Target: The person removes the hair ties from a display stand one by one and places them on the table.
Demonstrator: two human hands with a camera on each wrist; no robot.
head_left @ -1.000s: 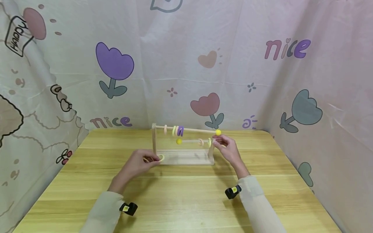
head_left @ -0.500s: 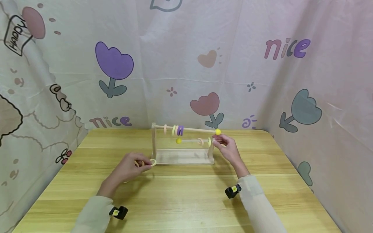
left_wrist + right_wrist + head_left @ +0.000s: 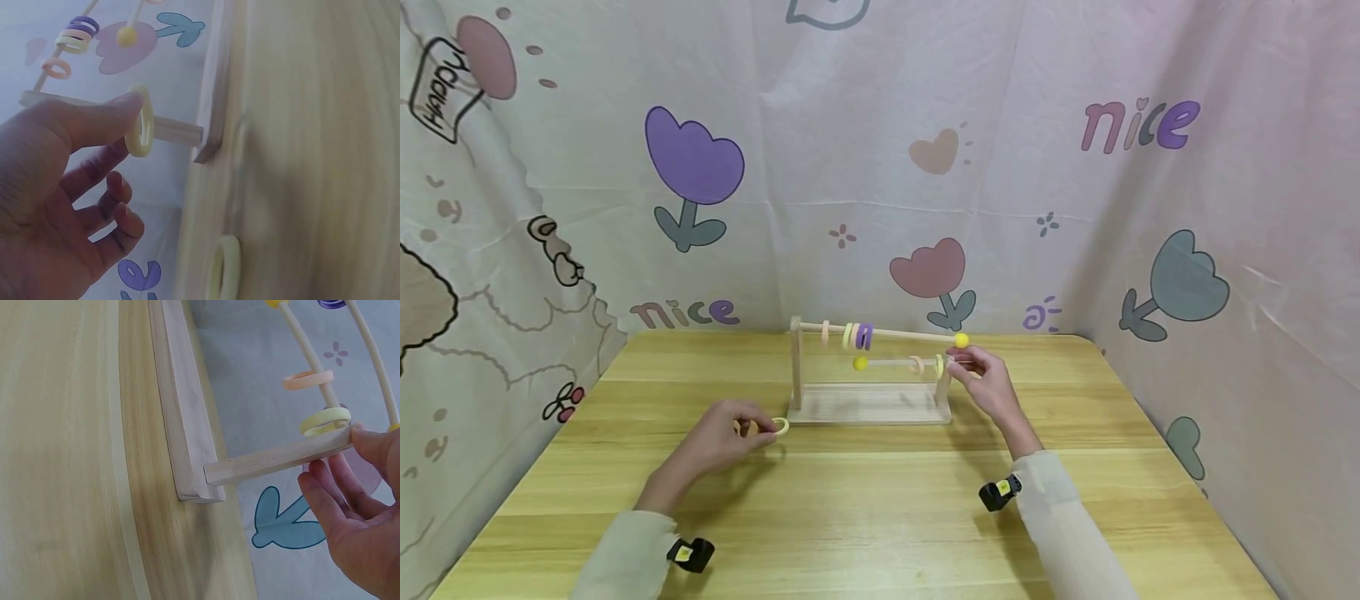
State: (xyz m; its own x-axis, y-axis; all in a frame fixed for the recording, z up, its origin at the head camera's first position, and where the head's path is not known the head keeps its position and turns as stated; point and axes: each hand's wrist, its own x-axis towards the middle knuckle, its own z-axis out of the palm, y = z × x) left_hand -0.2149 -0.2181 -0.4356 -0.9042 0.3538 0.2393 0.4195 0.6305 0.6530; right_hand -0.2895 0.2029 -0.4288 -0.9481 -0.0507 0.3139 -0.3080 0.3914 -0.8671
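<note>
1. Left hand (image 3: 722,437): thumb and finger closed in a pinch on the yellow ring (image 3: 781,427); other fingers loosely curled.
2. Ring location: 8 o'clock of the wooden stand (image 3: 871,405), head view.
3. Right hand (image 3: 988,387): at the stand's 3 o'clock; thumb and fingers grip the right post (image 3: 275,459) near its upper end.
4. Second ring (image 3: 231,269): on the table (image 3: 319,187), 5 o'clock from the pinched ring, left wrist view.

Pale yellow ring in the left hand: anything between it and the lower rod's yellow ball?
Possibly the left post: in the head view it stands, left to right, between the pale yellow ring and the lower yellow ball. Depth is unclear, so it may not block. Nothing else visible does.
</note>
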